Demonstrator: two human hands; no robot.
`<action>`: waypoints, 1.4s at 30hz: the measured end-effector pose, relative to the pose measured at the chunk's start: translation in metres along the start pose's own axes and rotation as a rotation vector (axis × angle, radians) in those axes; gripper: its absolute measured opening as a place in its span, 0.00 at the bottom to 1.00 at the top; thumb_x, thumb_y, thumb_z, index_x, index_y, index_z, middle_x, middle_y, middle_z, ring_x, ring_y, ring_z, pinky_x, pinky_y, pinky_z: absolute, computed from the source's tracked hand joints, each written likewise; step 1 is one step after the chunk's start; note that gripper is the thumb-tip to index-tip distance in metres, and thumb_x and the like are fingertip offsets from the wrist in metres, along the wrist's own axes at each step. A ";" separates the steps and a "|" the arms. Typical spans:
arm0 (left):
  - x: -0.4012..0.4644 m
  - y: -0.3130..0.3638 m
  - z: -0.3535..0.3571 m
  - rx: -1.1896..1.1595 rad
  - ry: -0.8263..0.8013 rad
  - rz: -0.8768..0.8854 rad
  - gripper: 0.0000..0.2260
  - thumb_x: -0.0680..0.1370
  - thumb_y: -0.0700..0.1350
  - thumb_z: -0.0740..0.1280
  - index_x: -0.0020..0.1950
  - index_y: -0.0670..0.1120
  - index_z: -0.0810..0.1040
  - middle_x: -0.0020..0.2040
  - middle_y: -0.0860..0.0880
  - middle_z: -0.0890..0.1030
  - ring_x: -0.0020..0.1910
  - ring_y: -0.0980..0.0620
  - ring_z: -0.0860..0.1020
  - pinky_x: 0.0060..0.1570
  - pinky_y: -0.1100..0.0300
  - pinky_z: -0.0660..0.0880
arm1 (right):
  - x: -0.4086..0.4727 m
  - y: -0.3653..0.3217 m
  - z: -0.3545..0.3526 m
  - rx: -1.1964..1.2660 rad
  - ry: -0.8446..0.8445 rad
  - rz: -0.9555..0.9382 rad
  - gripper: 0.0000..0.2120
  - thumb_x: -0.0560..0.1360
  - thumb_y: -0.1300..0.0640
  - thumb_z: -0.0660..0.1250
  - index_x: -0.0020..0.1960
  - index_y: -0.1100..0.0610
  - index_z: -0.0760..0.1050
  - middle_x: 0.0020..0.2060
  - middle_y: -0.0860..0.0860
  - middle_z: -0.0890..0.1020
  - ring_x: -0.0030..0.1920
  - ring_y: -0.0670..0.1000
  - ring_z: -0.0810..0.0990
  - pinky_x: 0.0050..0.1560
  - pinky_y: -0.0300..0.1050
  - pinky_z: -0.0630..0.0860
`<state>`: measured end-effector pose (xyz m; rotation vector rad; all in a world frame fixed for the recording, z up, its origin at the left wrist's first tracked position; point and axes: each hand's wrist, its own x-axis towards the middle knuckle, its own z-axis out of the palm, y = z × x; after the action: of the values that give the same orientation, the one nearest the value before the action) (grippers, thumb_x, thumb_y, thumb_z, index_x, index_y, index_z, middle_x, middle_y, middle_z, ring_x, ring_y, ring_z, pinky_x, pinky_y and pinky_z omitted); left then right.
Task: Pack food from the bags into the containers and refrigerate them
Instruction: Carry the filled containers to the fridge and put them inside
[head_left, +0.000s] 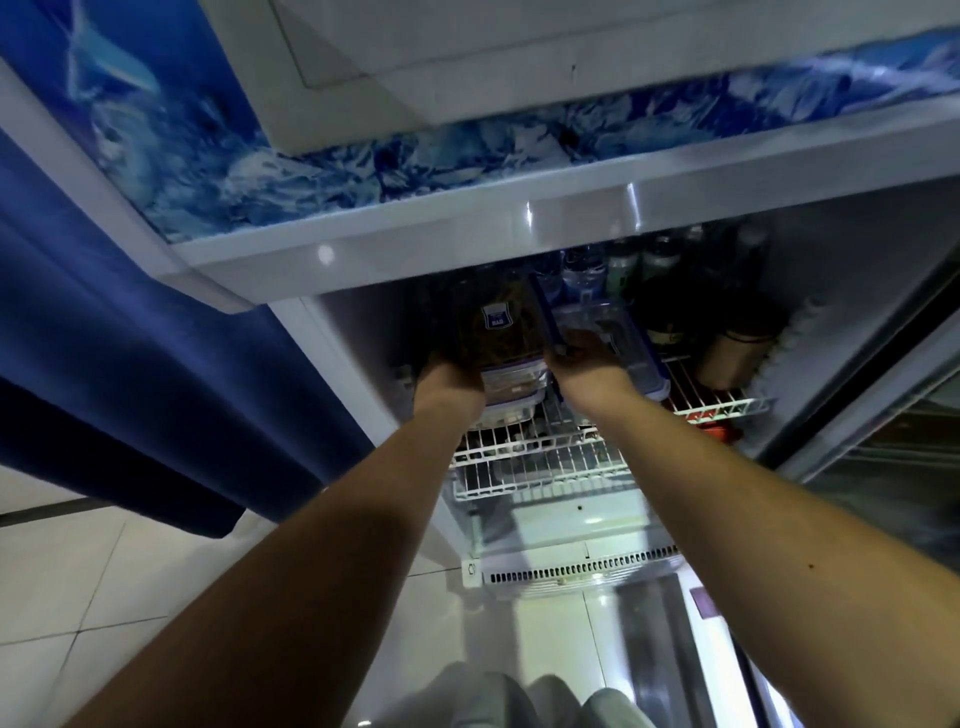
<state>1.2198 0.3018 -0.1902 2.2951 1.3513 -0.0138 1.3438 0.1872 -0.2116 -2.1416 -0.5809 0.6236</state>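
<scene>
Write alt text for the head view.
Both hands reach into an open fridge: the left hand holds a food container, the right hand another container, above a wire shelf. Bottles stand behind.

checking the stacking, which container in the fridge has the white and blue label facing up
The tall container of dark food, under the left hand. The clear blue-edged one by the right hand shows no such label.

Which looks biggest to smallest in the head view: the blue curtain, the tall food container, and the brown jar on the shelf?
1. blue curtain, though it hangs nearer the camera.
2. tall food container, held by the left hand.
3. brown jar.
</scene>
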 end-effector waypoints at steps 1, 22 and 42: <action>-0.008 -0.001 -0.004 -0.030 -0.047 -0.001 0.17 0.86 0.39 0.57 0.75 0.40 0.71 0.70 0.40 0.76 0.68 0.39 0.75 0.70 0.51 0.72 | -0.009 -0.001 -0.004 -0.020 0.002 0.018 0.17 0.83 0.49 0.63 0.66 0.58 0.76 0.61 0.57 0.82 0.57 0.58 0.81 0.51 0.46 0.72; -0.201 0.003 0.013 0.286 -0.396 0.493 0.22 0.82 0.50 0.63 0.76 0.51 0.71 0.75 0.46 0.71 0.71 0.43 0.74 0.67 0.51 0.75 | -0.261 0.076 -0.053 -0.292 -0.038 0.265 0.29 0.76 0.43 0.63 0.73 0.55 0.71 0.68 0.57 0.79 0.68 0.60 0.76 0.67 0.54 0.73; -0.450 0.053 0.100 0.362 -0.484 0.837 0.20 0.80 0.50 0.62 0.73 0.51 0.74 0.71 0.47 0.75 0.68 0.45 0.75 0.65 0.50 0.75 | -0.580 0.243 -0.119 0.088 0.279 0.801 0.21 0.80 0.46 0.67 0.65 0.60 0.77 0.58 0.58 0.84 0.59 0.60 0.82 0.54 0.47 0.76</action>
<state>1.0553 -0.1299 -0.1494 2.7315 0.1079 -0.5344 1.0145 -0.3614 -0.2072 -2.2849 0.4827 0.7234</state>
